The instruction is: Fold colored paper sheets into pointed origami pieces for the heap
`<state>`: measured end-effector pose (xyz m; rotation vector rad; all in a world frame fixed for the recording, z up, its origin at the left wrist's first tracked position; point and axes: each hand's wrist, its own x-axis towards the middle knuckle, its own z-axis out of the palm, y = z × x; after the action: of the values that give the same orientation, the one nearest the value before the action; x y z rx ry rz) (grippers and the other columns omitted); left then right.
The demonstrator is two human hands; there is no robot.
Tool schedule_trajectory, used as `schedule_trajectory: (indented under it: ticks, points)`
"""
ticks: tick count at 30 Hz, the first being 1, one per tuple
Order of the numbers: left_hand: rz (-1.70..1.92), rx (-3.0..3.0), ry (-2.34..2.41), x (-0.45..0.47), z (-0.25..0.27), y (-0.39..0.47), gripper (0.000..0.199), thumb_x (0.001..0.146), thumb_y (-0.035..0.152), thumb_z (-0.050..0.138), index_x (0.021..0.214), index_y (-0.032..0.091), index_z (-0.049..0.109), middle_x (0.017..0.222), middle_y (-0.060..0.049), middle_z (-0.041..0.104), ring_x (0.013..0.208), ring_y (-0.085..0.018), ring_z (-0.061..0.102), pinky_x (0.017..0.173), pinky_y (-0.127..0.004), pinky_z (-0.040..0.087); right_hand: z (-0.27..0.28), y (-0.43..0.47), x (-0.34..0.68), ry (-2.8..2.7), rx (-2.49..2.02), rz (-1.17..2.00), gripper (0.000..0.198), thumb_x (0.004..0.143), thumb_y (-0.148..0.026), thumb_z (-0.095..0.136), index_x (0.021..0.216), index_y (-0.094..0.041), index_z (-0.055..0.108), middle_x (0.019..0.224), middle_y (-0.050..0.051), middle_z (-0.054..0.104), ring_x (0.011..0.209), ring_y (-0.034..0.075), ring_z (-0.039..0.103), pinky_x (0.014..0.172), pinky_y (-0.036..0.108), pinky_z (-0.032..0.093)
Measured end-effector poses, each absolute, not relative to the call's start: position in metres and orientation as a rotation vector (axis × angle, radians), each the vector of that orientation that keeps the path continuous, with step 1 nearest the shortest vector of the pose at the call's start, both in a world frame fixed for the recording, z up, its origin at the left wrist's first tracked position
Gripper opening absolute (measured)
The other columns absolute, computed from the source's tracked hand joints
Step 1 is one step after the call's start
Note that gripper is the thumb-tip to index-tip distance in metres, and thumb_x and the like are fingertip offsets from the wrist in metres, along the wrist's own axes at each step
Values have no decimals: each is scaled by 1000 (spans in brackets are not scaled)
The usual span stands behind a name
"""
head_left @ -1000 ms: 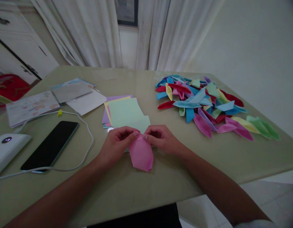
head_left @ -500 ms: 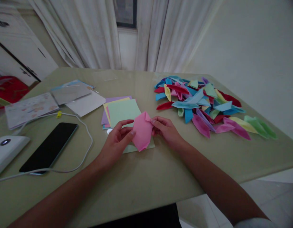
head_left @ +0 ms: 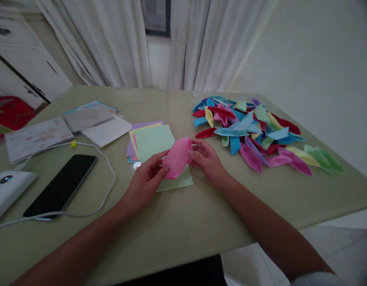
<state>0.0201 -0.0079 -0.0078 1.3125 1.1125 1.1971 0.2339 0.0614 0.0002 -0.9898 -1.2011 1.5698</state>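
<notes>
A folded pink paper (head_left: 177, 158) is held between my two hands, above a light green sheet (head_left: 183, 180) on the table. My left hand (head_left: 148, 171) pinches its left edge, thumb on the near face and the other fingers behind. At the right edge, the fingers of my right hand (head_left: 204, 159) are closed on the paper near its upper corner. Just beyond my left hand lies a stack of coloured paper squares (head_left: 155, 139), pale green on top with yellow, pink and purple edges showing.
A heap of folded coloured paper pieces (head_left: 245, 127) covers the table's right side. On the left are a black phone (head_left: 61, 184), a white device (head_left: 10, 186), a looped white cable (head_left: 112, 178) and flat packets with printed paper (head_left: 40, 137). Curtains (head_left: 112, 43) hang behind the table.
The pink paper has been tilted, its top now leaning right. The small flap at its upper right corner no longer shows, and my right fingers have shifted along the right edge.
</notes>
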Motion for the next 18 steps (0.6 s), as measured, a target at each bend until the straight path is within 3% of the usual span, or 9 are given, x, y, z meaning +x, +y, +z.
schedule_trajectory:
  ticks: [4, 8, 13, 18]
  points:
    - [1193, 1376, 1199, 19, -9, -9, 56, 95, 41, 71, 147, 22, 60, 111, -7, 76, 86, -16, 69, 77, -26, 57, -2, 63, 235, -1245, -1017, 1479, 35, 81, -44, 82, 104, -20, 71, 78, -1, 68, 61, 11, 63, 56, 23, 47]
    - [1221, 1410, 1307, 17, -7, -10, 56, 93, 43, 73, 145, 22, 63, 109, -6, 77, 87, -17, 71, 78, -28, 59, -5, 66, 236, -1189, -1042, 1465, 34, 81, -43, 80, 105, -20, 72, 79, -1, 70, 61, 11, 63, 56, 23, 47]
    - [1268, 1408, 1320, 17, -5, -10, 48, 92, 44, 75, 133, 20, 69, 110, -7, 77, 88, -19, 74, 77, -29, 61, -7, 67, 237, -1162, -1050, 1462, 45, 79, -41, 80, 117, -20, 69, 71, -2, 70, 61, 13, 65, 58, 24, 48]
    - [1258, 1310, 1187, 17, -6, -10, 33, 88, 37, 81, 112, 21, 65, 97, -4, 76, 81, -18, 75, 73, -28, 60, -5, 66, 236, -1154, -1032, 1470, 44, 78, -40, 80, 116, -21, 68, 71, -2, 72, 63, 14, 67, 60, 25, 51]
